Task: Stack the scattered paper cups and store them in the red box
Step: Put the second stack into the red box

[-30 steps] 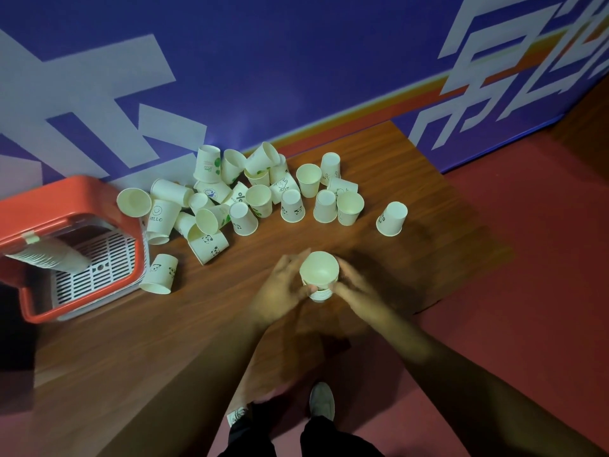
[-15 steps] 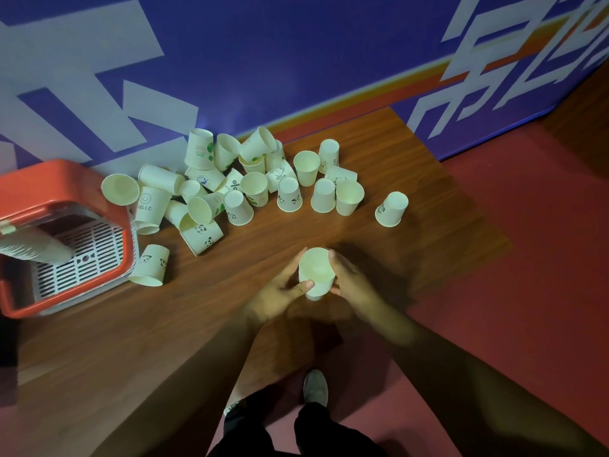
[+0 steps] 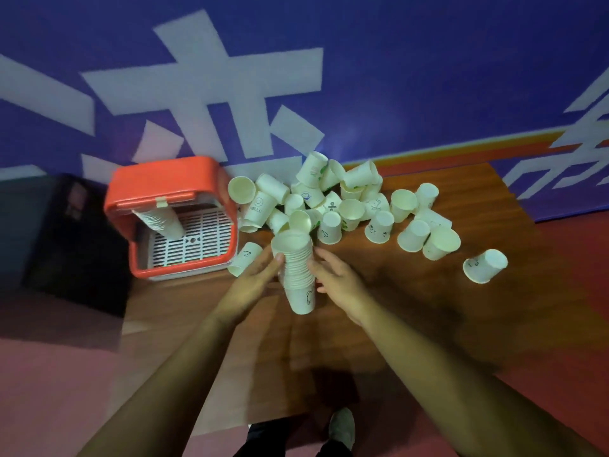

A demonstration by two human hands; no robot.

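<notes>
A tall stack of white paper cups (image 3: pixel 296 272) is lifted above the wooden table, its mouth tipped toward the red box (image 3: pixel 171 179). My left hand (image 3: pixel 253 285) holds the stack from the left, thumb against its side. My right hand (image 3: pixel 336 282) is at the stack's right side with fingers spread, touching it lightly. The red box stands to the left with its lid up; a white slotted tray lines it and another cup stack (image 3: pixel 161 221) lies inside. Several loose cups (image 3: pixel 349 209) lie in a pile behind the hands.
The wooden table (image 3: pixel 412 308) ends at the right and front, with red floor beyond. One cup (image 3: pixel 484 265) lies apart at the right, another (image 3: pixel 244 258) beside the box. A dark object (image 3: pixel 75 239) sits left of the box. A blue wall stands behind.
The stack was upright on the table between both hands; now it is lifted and has moved left toward the red box. My view has swung left too.
</notes>
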